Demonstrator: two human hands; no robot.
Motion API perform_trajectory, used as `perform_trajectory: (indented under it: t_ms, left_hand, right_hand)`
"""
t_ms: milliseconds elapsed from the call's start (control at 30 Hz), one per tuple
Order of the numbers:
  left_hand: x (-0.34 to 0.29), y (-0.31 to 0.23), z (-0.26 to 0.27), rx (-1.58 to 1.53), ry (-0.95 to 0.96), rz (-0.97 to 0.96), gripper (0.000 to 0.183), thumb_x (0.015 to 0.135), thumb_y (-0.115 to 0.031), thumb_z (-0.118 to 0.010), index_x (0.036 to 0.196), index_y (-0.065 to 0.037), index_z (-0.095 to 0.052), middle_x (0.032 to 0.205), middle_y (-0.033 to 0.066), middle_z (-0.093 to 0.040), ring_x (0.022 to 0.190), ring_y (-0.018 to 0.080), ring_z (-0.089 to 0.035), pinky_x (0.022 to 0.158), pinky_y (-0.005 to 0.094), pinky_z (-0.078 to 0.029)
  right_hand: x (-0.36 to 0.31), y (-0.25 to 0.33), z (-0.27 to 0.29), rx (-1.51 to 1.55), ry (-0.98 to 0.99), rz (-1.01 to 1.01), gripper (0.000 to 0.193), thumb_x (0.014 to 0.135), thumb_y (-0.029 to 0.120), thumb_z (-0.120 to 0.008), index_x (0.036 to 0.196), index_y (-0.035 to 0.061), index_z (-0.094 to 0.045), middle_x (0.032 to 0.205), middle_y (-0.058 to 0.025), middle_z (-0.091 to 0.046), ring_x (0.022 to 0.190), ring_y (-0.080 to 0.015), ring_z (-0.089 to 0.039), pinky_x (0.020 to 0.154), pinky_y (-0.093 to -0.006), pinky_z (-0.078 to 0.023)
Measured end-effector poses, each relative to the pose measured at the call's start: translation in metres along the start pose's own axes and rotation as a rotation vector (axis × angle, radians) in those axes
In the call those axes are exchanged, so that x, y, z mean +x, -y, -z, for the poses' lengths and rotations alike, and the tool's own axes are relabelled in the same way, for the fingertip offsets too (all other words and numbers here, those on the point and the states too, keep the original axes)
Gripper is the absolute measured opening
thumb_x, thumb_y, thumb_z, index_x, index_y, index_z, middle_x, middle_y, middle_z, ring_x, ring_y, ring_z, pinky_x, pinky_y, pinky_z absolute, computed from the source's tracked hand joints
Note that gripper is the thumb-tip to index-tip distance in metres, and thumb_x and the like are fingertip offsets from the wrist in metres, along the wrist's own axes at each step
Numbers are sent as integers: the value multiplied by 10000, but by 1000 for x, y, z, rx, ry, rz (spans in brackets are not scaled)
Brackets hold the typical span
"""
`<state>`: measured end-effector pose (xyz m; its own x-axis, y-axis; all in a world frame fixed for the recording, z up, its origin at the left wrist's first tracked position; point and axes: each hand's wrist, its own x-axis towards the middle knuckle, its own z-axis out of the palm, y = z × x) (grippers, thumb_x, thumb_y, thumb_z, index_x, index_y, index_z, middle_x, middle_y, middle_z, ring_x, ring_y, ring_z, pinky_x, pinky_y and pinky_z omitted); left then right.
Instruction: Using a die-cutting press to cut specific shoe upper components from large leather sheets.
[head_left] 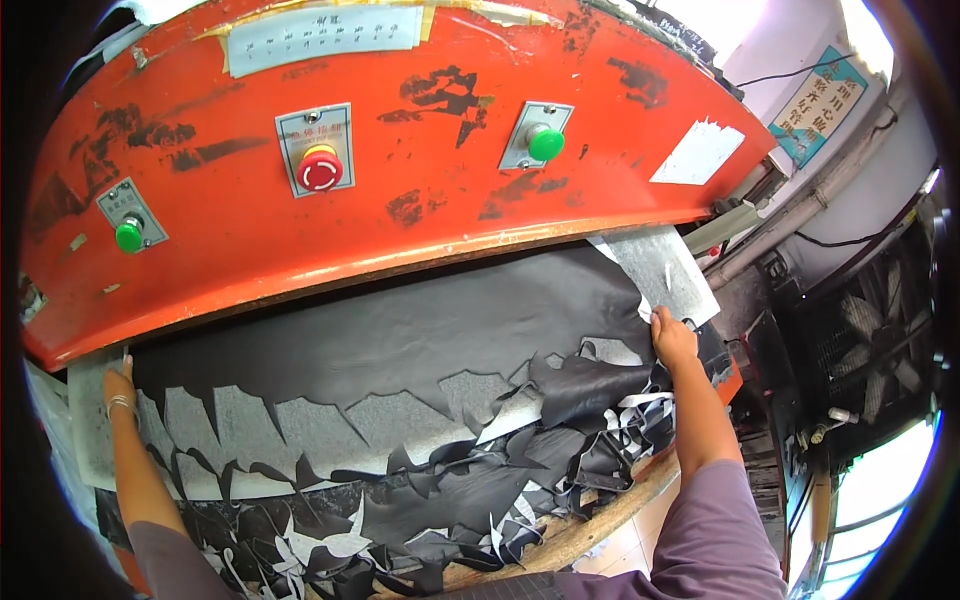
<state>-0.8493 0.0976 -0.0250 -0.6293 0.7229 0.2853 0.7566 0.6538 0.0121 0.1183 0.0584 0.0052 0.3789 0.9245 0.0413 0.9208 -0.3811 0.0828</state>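
A wide black leather sheet (420, 320) lies across a grey-white cutting board (672, 272), its far part running under the orange press. Its near edge is jagged, with cut-out gaps that bare the board. My right hand (676, 340) is closed on the sheet's right edge, where a bit of pale underside shows by the fingertips. At the opposite end my left hand (119, 388) pinches the sheet's left edge; its fingertips are partly hidden. Leather scraps (420, 510), black with some pale undersides, hang and heap along the near side, between my forearms.
The orange press head (400, 180) spans the far side, low over the board. On its front sit a red stop button (319, 171), a left green button (129, 236) and a right green button (546, 144). A black fan (870, 350) stands at right.
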Motion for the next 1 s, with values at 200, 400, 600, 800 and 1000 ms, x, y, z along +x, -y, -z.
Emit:
perform_trajectory:
  t_ms: [200,400,600,800,1000]
  left_hand:
    - [-32,21,-4,-120,-26,-171,476,941,-392,-511,840,61,-615,869,322,-596,847,504,-554,731,513,-431]
    - [-115,31,23,-138,41,-201,491,953,-411,-490,854,57,-601,863,295,-610,824,492,-564,716,511,-428]
    - [-108,13,50,-52,160,-60,490,928,-427,-527,1068,36,-603,1007,258,-626,991,425,-576,880,443,-443]
    - [-113,-87,60,37,-270,-372,569,886,-477,-565,1214,-14,-523,1231,224,-538,1164,382,-498,927,455,-442]
    - [-304,-375,159,-256,-12,-785,526,762,-439,-630,1194,-147,-563,1264,141,-514,1189,366,-445,898,569,-398]
  right_hand:
    - [15,-21,-1,-87,-13,-9,319,996,385,-337,1059,102,-469,845,-226,-669,805,-431,-646,716,-539,-476]
    - [9,-42,9,-75,-39,-26,311,995,378,-340,1083,114,-480,864,-223,-667,815,-422,-645,728,-533,-476]
    - [-20,-65,16,-235,-194,13,413,796,261,-691,1167,111,-590,1271,-157,-504,1186,-344,-459,902,-445,-434]
    - [-47,51,48,454,-249,564,615,786,414,-696,1285,95,-532,1344,-201,-473,1259,-376,-427,1015,-524,-328]
    - [-160,88,42,329,353,1202,644,877,544,-523,1367,130,-473,1504,-160,-306,1401,-328,-266,1121,-558,-153]
